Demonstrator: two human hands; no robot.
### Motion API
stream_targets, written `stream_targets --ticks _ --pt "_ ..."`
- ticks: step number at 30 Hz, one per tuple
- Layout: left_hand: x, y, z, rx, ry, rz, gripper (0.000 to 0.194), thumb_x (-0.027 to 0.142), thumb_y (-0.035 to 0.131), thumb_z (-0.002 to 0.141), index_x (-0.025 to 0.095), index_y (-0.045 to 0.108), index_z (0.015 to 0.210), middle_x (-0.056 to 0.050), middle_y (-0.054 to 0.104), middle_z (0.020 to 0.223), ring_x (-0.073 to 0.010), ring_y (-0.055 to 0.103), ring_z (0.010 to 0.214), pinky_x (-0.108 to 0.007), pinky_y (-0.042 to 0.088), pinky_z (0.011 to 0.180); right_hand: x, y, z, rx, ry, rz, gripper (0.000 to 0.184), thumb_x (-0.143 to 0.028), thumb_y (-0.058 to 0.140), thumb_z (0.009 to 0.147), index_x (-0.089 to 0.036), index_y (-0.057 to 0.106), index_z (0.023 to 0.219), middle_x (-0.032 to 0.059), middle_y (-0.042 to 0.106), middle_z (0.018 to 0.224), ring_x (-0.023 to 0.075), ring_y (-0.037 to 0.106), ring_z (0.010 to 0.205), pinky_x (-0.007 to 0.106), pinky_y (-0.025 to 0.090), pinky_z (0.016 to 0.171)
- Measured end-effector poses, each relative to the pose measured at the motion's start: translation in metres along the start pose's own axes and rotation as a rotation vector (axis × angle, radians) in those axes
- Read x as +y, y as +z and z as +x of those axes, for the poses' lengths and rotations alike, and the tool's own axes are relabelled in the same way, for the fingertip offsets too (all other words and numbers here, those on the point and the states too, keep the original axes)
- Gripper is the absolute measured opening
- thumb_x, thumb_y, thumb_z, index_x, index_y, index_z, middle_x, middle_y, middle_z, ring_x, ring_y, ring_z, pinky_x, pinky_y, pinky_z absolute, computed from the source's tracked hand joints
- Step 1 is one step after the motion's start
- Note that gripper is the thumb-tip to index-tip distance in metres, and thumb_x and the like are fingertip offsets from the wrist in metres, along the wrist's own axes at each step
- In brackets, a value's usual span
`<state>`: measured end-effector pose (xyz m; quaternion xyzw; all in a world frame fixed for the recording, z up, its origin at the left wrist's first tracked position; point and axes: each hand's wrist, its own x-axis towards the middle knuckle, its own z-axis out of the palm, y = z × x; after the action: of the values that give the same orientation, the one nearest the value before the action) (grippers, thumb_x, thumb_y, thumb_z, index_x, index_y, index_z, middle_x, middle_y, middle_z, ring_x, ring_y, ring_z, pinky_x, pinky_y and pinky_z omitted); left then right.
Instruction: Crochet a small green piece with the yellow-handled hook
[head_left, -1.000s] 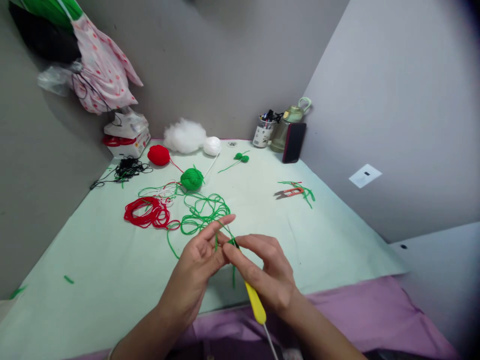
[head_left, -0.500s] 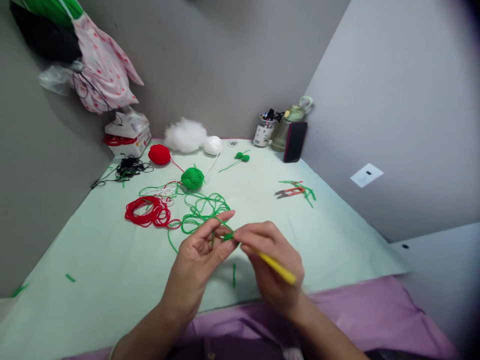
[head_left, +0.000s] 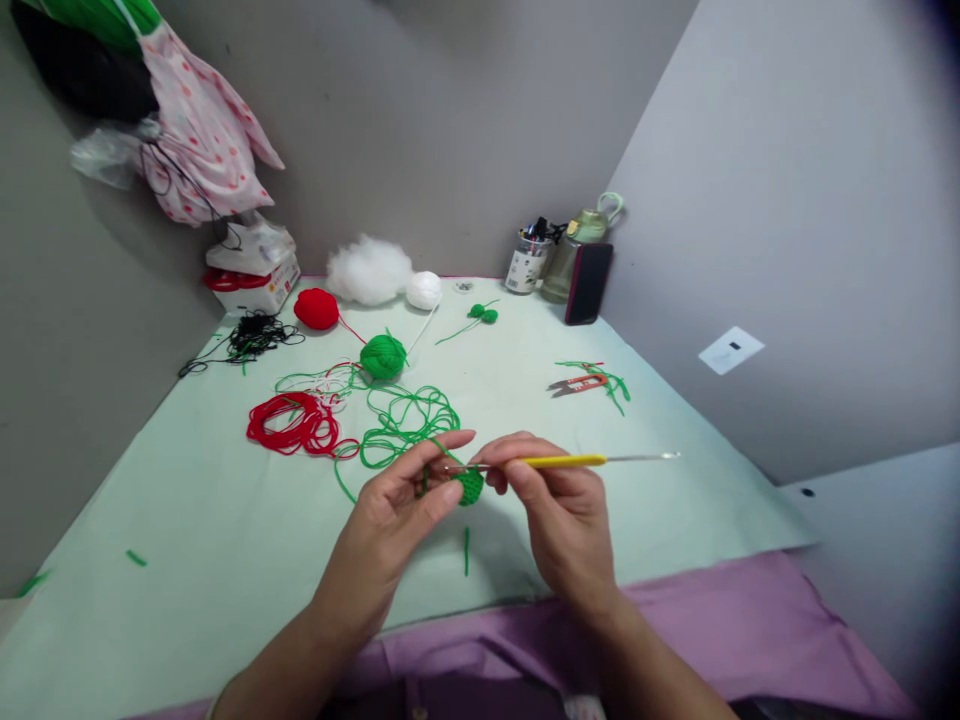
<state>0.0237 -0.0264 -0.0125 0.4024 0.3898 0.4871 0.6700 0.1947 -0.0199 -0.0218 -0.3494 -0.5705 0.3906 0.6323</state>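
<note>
Between the thumb and fingers of my left hand [head_left: 397,510] is a small green crochet piece [head_left: 470,487], its stitches facing up. Green yarn [head_left: 430,447] runs over the raised left forefinger and back to loose loops on the table. My right hand [head_left: 559,510] grips a crochet hook [head_left: 566,461] by its yellow handle. The hook lies nearly level; its working tip meets the top edge of the green piece, and its other metal end points right. Just below the hands, a short green yarn scrap [head_left: 466,552] lies on the cloth.
Loose green yarn [head_left: 409,420], a red yarn coil [head_left: 292,424] and a green yarn ball [head_left: 383,357] lie ahead. Orange thread snips [head_left: 581,384] rest at right beside scraps. Farther back are a red ball [head_left: 316,309], white stuffing [head_left: 370,270], a phone [head_left: 589,284] and a bottle [head_left: 559,272].
The yellow hook has swung from slanting down toward me to nearly level, its free end now pointing right. My right hand has turned with it, and more of the green piece shows.
</note>
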Motion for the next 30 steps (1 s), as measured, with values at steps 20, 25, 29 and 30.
stream_targets --ticks 20,25,29,30 --pt "-0.004 0.005 0.000 0.036 -0.131 -0.194 0.064 0.035 0.094 0.081 0.022 0.072 0.140 0.000 0.064 0.086 -0.0146 0.057 0.079 -0.025 0.049 0.078 -0.002 -0.005 -0.015 -0.166 -0.612 -0.768 0.032 -0.010 0.060 0.104 -0.026 0.075 0.127 0.0103 0.081 0.106 0.0233 0.078 0.095 0.036 0.066 0.077" --pt "0.005 0.002 0.005 -0.012 -0.232 -0.324 0.056 0.027 0.096 0.077 0.019 0.080 0.131 0.002 0.058 0.085 -0.0053 0.037 0.061 -0.019 0.044 0.062 -0.002 -0.006 -0.012 0.016 -0.241 -0.204 0.023 -0.018 0.058 0.108 -0.024 0.080 0.110 0.0067 0.078 0.092 0.0192 0.073 0.079 0.034 0.063 0.068" --pt "0.005 -0.001 0.003 -0.033 -0.139 -0.233 0.050 0.029 0.094 0.080 0.022 0.082 0.128 -0.001 0.061 0.092 -0.0092 0.041 0.068 -0.019 0.040 0.057 0.000 -0.003 -0.005 0.011 -0.073 0.027 0.022 -0.030 0.063 0.107 -0.023 0.082 0.098 0.0069 0.078 0.089 0.0175 0.070 0.072 0.030 0.059 0.060" --pt "0.003 -0.001 0.002 -0.035 -0.118 -0.194 0.049 0.030 0.093 0.081 0.023 0.082 0.128 -0.002 0.062 0.094 -0.0105 0.044 0.070 -0.020 0.040 0.057 0.000 -0.002 -0.004 -0.015 -0.067 0.006 0.021 -0.031 0.065 0.107 -0.023 0.082 0.099 0.0073 0.079 0.091 0.0182 0.071 0.075 0.031 0.059 0.062"
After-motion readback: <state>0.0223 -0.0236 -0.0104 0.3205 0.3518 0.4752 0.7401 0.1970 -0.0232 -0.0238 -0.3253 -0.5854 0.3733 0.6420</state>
